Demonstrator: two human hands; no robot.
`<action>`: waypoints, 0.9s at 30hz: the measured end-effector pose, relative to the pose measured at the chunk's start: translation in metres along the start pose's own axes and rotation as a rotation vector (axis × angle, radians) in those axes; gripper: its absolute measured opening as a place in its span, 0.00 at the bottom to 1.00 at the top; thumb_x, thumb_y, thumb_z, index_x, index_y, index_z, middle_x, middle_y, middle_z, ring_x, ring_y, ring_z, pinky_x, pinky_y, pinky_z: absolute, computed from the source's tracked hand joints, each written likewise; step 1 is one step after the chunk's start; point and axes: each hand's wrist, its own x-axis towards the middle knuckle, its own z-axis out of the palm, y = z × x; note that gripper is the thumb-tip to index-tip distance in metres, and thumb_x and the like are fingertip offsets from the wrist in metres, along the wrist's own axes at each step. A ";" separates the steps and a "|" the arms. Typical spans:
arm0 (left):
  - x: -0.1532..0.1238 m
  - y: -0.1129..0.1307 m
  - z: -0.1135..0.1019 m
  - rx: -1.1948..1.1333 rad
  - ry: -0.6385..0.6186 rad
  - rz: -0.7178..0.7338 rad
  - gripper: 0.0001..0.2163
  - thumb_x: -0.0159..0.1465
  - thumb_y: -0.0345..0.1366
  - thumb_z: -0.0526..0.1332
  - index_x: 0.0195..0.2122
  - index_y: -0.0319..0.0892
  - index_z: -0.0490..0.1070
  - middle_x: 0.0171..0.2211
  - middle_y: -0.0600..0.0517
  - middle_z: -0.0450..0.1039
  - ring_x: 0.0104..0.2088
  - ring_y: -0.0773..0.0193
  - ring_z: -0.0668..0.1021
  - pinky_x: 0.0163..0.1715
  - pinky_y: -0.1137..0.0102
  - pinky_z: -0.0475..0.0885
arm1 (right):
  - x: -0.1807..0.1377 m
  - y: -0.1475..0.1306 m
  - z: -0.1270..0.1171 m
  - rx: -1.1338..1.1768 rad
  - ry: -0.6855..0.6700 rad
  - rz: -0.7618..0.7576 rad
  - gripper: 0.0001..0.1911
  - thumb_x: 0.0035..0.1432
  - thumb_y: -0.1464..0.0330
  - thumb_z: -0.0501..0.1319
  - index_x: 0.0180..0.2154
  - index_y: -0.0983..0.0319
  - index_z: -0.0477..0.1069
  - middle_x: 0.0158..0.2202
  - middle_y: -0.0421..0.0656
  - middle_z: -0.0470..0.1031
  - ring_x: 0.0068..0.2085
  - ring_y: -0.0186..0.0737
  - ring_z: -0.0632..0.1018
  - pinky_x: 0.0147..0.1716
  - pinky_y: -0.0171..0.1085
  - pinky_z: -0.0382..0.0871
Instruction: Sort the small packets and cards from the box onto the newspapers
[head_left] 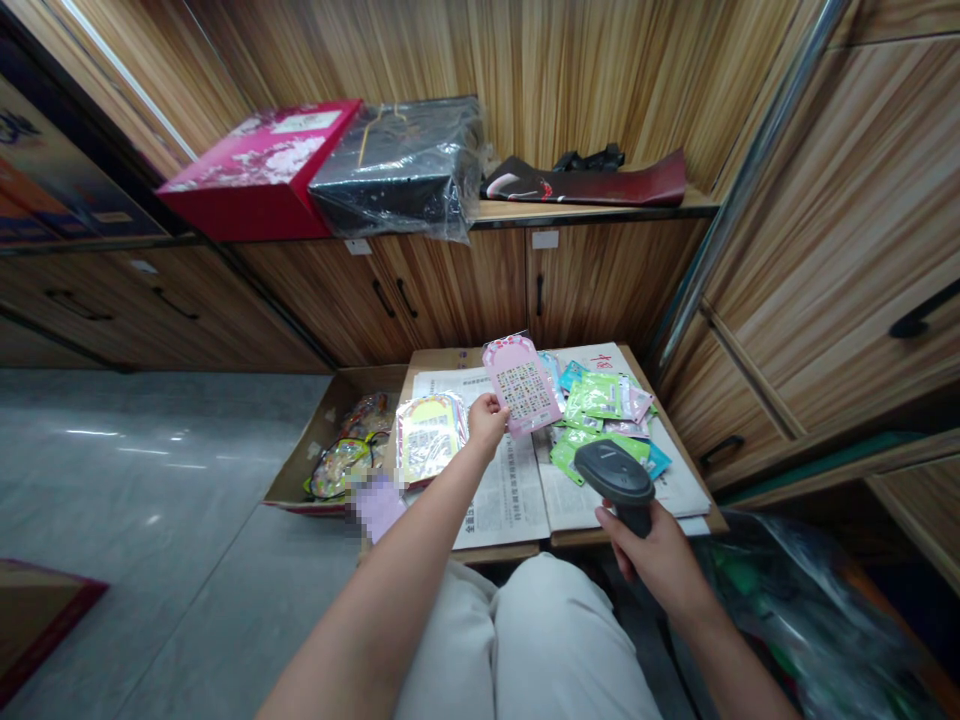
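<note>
Your left hand is closed in a pinch on the pink card, gripping its left side close to the near corner. The card appears to be held up over the far half of the cardboard surface, with its printed grid turned up towards you. Its long axis runs from the far edge back towards you, the far end leaning left.

Your right hand is wrapped round the handle of the black scanner, just over the near edge, towards the near right corner. From that hand the card lies farther off and to the left, past the scanner's head. The head reaches away from you and leftward, near the card but not touching it; whether its window faces the card, you cannot tell from here.

The left hand is the nearer to the card, since it has hold of it. The heap of green packets lies on the newspaper to the card's right, while the stack of wrapped sheets sits by the left edge, beyond your left forearm.
</note>
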 end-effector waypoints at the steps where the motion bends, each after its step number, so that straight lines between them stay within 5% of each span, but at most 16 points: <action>1: 0.002 -0.001 0.000 -0.002 0.020 -0.006 0.11 0.52 0.30 0.67 0.32 0.41 0.64 0.28 0.54 0.71 0.26 0.67 0.76 0.28 0.70 0.74 | 0.000 0.000 0.000 0.005 -0.005 -0.008 0.18 0.47 0.55 0.65 0.33 0.61 0.69 0.09 0.31 0.63 0.10 0.35 0.65 0.11 0.32 0.57; 7: 0.024 -0.005 -0.002 0.132 0.197 0.000 0.12 0.53 0.25 0.63 0.35 0.41 0.63 0.27 0.56 0.69 0.25 0.70 0.73 0.28 0.74 0.70 | 0.005 0.005 -0.008 0.021 -0.004 -0.016 0.17 0.48 0.55 0.65 0.34 0.61 0.68 0.08 0.30 0.62 0.10 0.33 0.65 0.11 0.31 0.57; 13: 0.055 -0.012 0.005 0.307 0.243 0.037 0.12 0.55 0.25 0.60 0.41 0.38 0.71 0.29 0.52 0.73 0.29 0.65 0.76 0.31 0.73 0.70 | 0.015 0.014 -0.022 0.018 0.053 0.004 0.19 0.47 0.54 0.66 0.34 0.60 0.69 0.10 0.30 0.64 0.10 0.34 0.65 0.10 0.32 0.58; 19: 0.068 -0.030 0.016 0.490 0.129 0.048 0.24 0.51 0.22 0.62 0.51 0.35 0.73 0.38 0.44 0.77 0.38 0.59 0.79 0.40 0.69 0.71 | 0.020 0.019 -0.026 0.012 0.076 0.011 0.19 0.46 0.53 0.67 0.33 0.60 0.69 0.10 0.31 0.64 0.10 0.34 0.65 0.10 0.32 0.58; 27: 0.066 -0.038 0.035 0.469 -0.016 0.052 0.23 0.55 0.28 0.64 0.53 0.37 0.73 0.51 0.40 0.74 0.48 0.57 0.77 0.51 0.67 0.68 | 0.019 0.022 -0.016 -0.010 0.050 0.035 0.18 0.47 0.54 0.65 0.34 0.60 0.69 0.10 0.30 0.63 0.09 0.34 0.64 0.10 0.33 0.57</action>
